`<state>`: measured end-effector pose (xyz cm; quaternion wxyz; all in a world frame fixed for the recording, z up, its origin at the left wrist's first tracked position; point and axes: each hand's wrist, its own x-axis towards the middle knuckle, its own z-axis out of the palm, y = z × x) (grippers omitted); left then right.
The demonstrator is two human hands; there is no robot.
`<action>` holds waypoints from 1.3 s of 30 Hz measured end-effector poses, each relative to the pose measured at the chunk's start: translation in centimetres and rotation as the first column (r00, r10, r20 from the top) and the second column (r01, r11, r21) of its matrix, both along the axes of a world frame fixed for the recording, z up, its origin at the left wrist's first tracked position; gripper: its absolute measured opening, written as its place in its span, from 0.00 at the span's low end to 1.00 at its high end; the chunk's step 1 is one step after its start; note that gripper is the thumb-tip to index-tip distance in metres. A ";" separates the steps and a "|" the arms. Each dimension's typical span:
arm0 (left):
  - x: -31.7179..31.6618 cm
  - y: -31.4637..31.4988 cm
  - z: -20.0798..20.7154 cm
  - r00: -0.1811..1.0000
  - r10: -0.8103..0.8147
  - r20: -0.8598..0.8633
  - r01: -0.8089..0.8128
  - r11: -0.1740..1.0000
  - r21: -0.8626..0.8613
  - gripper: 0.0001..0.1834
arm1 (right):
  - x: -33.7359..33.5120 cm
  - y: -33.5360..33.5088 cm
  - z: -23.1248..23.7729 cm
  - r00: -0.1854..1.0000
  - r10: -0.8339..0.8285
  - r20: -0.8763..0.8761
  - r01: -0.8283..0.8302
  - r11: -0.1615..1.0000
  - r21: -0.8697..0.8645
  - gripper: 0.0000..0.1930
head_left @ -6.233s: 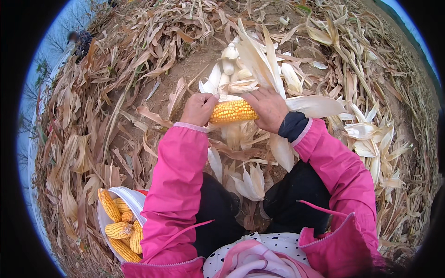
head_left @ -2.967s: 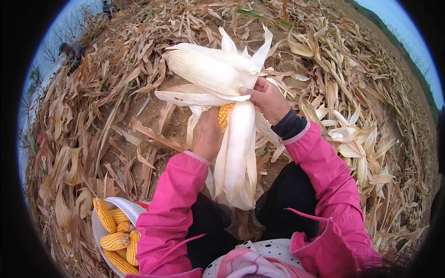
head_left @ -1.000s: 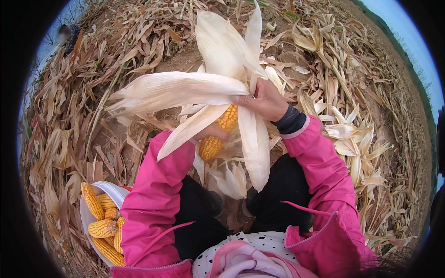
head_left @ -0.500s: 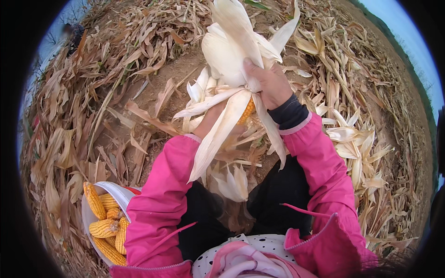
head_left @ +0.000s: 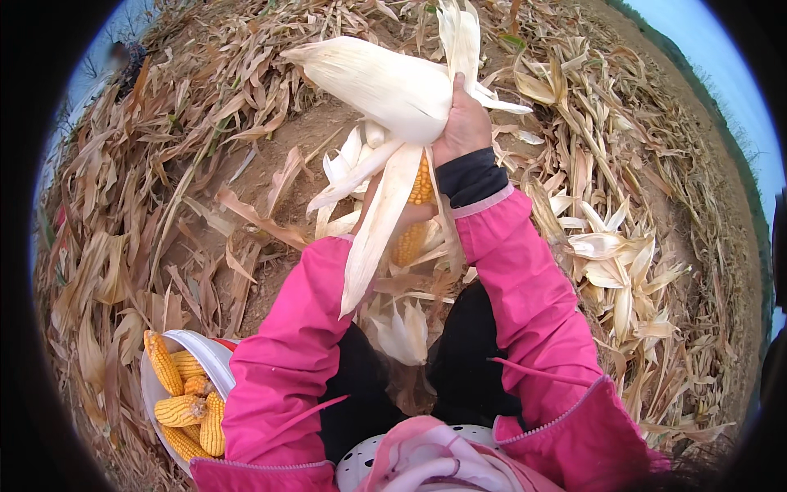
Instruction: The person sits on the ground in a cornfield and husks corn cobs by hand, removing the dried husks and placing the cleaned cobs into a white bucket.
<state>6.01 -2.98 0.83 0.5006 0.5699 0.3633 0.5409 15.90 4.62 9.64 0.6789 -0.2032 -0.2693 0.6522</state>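
A yellow ear of corn [head_left: 422, 184] stands between my hands, its pale husk [head_left: 373, 82] peeled back in wide leaves. My left hand [head_left: 416, 214] is wrapped round the ear's lower part, mostly hidden behind a long hanging husk leaf [head_left: 383, 225]. At the ear's upper end my right hand [head_left: 466, 127] is closed on the husk, thumb pointing up. Yellow kernels show between the leaves, both above and below the left fingers.
At lower left a white bucket [head_left: 223, 366] holds several husked corn ears [head_left: 180, 410]. Stripped husks [head_left: 623, 262] lie on the right, and another [head_left: 402, 334] between my knees. Dry stalks and leaves [head_left: 106, 246] cover the ground. Far upper left is another person [head_left: 129, 66].
My right hand has shifted left and slightly up with the husk. The husk's large bundle has swung over to the left, and more of the yellow ear shows.
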 end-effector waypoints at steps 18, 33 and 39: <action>-3.3 -0.3 2.2 0.996 -0.082 0.021 0.083 0.994 -0.070 0.45 | 33.9 3.5 -4.5 0.635 -0.735 -0.237 0.759 0.651 0.014 0.28; -3.5 -1.1 1.8 0.972 -0.050 -0.231 0.065 0.996 0.058 0.40 | 10.0 -4.8 -2.6 0.562 0.320 0.763 -0.552 0.832 0.057 0.33; -4.0 -0.7 1.1 0.963 -0.067 -0.261 0.095 0.991 0.094 0.38 | 6.5 -5.8 -5.7 0.219 0.310 0.925 -0.593 0.795 -0.126 0.12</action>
